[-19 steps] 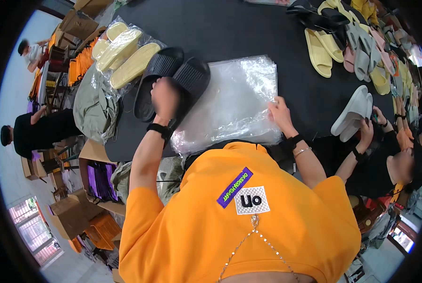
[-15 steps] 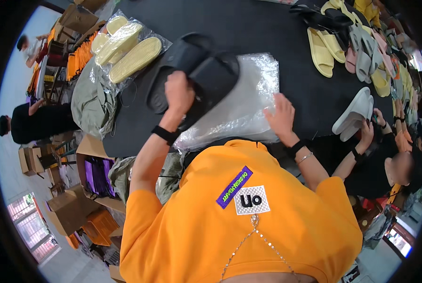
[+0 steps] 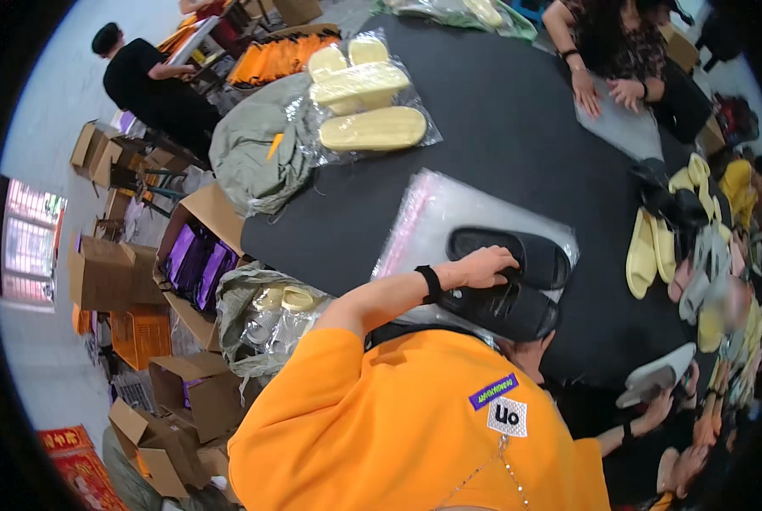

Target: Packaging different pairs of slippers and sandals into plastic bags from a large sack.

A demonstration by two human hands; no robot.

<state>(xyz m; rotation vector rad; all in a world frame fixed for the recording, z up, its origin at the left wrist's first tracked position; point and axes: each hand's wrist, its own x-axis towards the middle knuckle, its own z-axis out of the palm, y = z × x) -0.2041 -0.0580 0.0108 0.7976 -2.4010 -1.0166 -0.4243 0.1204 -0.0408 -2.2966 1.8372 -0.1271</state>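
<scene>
A pair of black slide slippers lies side by side over a stack of clear plastic bags at the front of the black table. My left hand reaches across the pair from the left, its fingers curled onto the inner edges of the slippers. My right hand is at the near slipper's lower edge, close to my body. The slipper covers most of its fingers, so their grip is hidden.
Bagged yellow slippers lie at the table's far left, beside grey-green cloth. Loose yellow slides and other footwear crowd the right. A co-worker's hands rest on plastic at the back right; another person holds pale slippers. Cardboard boxes stand left.
The view has turned. My left hand has brought the black slippers from the left onto the plastic bags. My right hand has gone from beside the bags to the near slipper's edge.
</scene>
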